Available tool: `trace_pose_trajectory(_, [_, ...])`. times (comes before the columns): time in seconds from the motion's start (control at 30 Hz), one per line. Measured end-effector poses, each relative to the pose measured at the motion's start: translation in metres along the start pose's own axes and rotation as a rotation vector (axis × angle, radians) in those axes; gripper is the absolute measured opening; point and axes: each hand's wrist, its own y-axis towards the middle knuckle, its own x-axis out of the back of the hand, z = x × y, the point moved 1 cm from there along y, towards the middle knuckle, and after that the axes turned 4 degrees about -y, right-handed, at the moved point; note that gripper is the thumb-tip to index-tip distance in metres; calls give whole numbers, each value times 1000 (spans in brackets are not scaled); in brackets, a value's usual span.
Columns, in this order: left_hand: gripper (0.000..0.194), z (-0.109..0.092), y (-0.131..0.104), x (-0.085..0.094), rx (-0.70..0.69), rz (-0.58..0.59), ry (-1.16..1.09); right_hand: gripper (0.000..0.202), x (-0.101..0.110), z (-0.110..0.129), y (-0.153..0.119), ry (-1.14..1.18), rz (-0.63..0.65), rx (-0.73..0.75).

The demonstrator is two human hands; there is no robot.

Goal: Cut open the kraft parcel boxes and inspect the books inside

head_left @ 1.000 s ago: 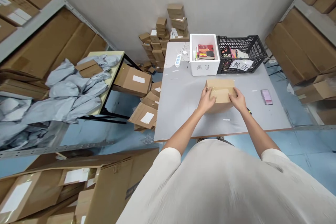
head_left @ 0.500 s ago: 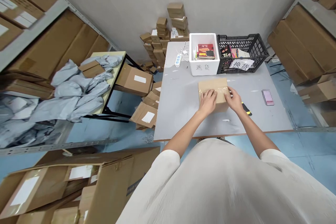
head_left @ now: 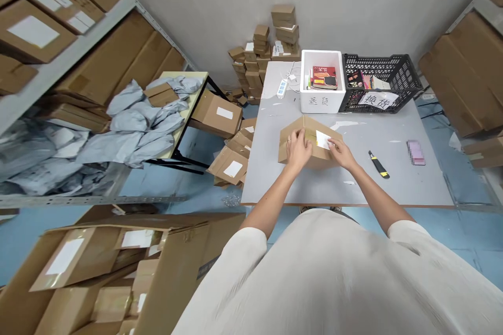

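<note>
A brown cardboard box (head_left: 318, 161) rests on the grey table, turned so that an edge runs toward me and a white label (head_left: 323, 140) shows on its right face. My left hand (head_left: 298, 151) lies on the box's left part with its fingers bent against the cardboard. With my right hand (head_left: 341, 154) I hold the box's right side, fingertips close to the label's edge. Whether those fingertips touch the label is too small to tell. To the right of this hand lies a black and yellow utility knife (head_left: 379, 164).
Along the table's (head_left: 271, 167) far side stand a white foam box (head_left: 320, 102) with books and a black plastic crate (head_left: 401, 94). A power strip (head_left: 282, 88) and a blurred pink item (head_left: 415, 152) lie there too. Left are grey parcels (head_left: 113, 146) and a large open carton (head_left: 184, 251).
The box has been turned, and its labelled face now shows. Both hands have shifted with it, the left one outward. The utility knife is now fully uncovered. The view has swung a little left.
</note>
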Motion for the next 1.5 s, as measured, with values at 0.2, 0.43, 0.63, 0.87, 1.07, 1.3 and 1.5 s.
trace_pose_trajectory(0.2, [66,49,-8,30,131,-59,93,65,-24,-55,-7,-206,-67,-250])
trace_pose_trajectory(0.43, [68,79,-7,36,263,-60,81,72,-32,-59,-10,-167,-42,-269])
trace_pose_trajectory(0.63, [72,96,-8,1,336,48,-25,63,-3,-67,-17,-229,-135,-222])
trace_pose_trajectory(0.87, [76,93,-13,-49,350,133,-100,57,41,-86,-32,-266,-176,-208])
trace_pose_trajectory(1.07, [79,81,-13,-75,362,135,-63,54,63,-113,-41,-188,-200,-181])
trace_pose_trajectory(1.3, [76,88,-20,-83,319,58,-101,56,109,-183,-59,-243,-275,-373])
trace_pose_trajectory(1.5, [71,95,-26,-82,311,1,-96,58,138,-238,-73,-427,-127,-600])
